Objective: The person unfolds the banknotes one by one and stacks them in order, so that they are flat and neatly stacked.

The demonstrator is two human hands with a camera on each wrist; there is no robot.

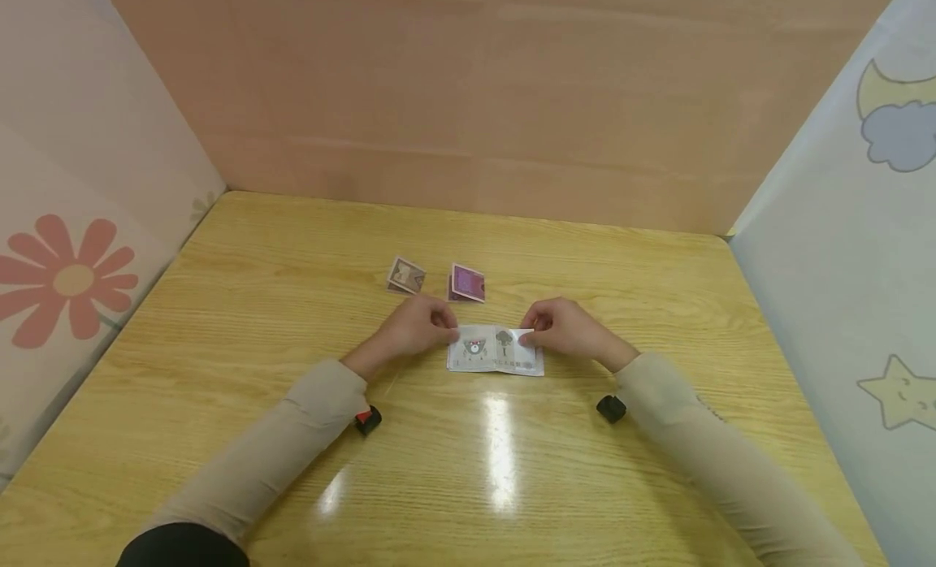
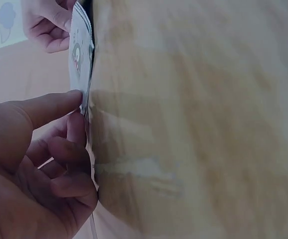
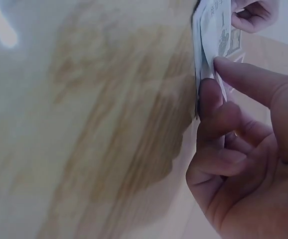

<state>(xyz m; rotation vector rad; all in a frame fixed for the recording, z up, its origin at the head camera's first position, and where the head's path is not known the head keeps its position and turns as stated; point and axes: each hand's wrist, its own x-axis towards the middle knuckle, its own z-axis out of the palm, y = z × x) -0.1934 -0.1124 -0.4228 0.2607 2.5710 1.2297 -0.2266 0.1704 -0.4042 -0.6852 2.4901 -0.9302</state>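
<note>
A white printed paper [image 1: 478, 360] with a cartoon bear figure and a small tree lies across the middle of the table, a crease down its centre. Its edge shows several thin layers in the left wrist view. My left hand [image 1: 415, 327] pinches its left end between thumb and fingers. At the opposite end, my right hand [image 1: 566, 330] pinches it too, thumb [image 3: 246, 74] on top and forefinger below. Just beyond the left hand are a folded brown note [image 1: 406, 275] and a folded purple note [image 1: 467, 282], both partly raised at the fold.
The wooden table [image 1: 621, 486] meets a plain back wall and side panels with a flower [image 1: 73, 279] on the left and a star [image 1: 903, 392] on the right. Black wrist devices [image 1: 611, 409] hang under both beige sleeves [image 1: 702, 437].
</note>
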